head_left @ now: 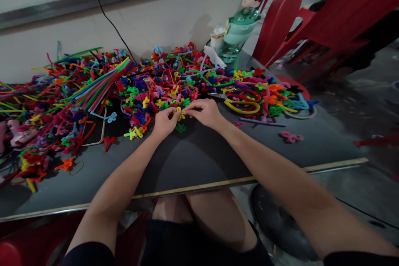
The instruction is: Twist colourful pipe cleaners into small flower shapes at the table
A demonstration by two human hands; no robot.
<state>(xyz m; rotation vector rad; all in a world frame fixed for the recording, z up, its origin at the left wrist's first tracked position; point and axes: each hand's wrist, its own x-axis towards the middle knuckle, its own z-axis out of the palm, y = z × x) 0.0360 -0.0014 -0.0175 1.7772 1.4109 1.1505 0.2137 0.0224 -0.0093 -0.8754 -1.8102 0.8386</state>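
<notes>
Both hands meet over the dark table point(193, 162) at the near edge of a big heap of coloured pipe cleaners point(93, 87). My left hand point(164, 121) and my right hand point(204, 112) are closed in a pinch on the same small yellow pipe-cleaner piece point(180, 113) held between them. A green twisted piece point(180, 127) lies on the table just under the hands. Small finished twisted shapes in many colours lie around the hands.
A green bottle with a figurine cap point(241, 25) stands at the back by the wall. Scissors point(218, 95) lie right of my hands. Red plastic chairs point(311, 20) are at the right. A black cable point(106, 12) runs down the wall. A purple piece point(291, 136) lies apart.
</notes>
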